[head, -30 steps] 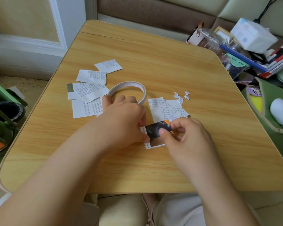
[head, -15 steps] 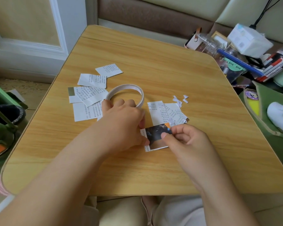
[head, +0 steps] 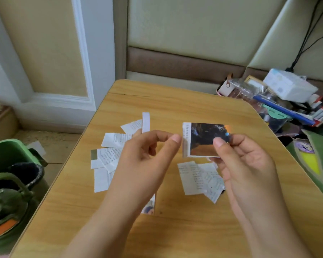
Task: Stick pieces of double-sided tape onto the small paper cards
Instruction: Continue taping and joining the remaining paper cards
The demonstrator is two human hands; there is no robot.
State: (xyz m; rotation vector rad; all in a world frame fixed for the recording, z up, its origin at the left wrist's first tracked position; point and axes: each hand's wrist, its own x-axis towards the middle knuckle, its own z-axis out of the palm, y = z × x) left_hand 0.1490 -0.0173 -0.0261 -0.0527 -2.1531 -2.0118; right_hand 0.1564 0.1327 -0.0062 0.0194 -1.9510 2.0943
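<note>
**Card up off the table, tape strip in my other hand**

Card point(head: 206, 139) first: a moment ago it lay flat on the table point(head: 185, 101) with both my hands pressing on it. Now it is up in the air. My right hand point(head: 244, 162) pinches its right edge between thumb and fingers, with the dark picture side facing me. A pale band runs down the card's left edge. I think that is tape already stuck on, but I cannot be sure.

My left hand point(head: 147, 157) has let go of the card. Its thumb and one finger curl close together just beside the card's left edge. A white strip point(head: 146, 122) stands straight up behind this hand. I think the fingers hold its bottom end, but the hand hides that part. The tape roll that sat on the table before is now out of sight, so the strip may be part of it.

I think this card is nearly done, and the next bit is to peel or press.

More paper cards wait on the table. One pile point(head: 111, 155) lies to the left, behind my left hand. Another pile point(head: 199, 177) lies under my right hand.

Now the things that hold stuff. A green bin point(head: 2, 151) stands on the floor to the left; I cannot see inside. Next to it, something dark sits in a round holder point(head: 35, 175). To the right, a clear box point(head: 242, 90) sits among books and a white pack, all too jumbled to name.
</note>
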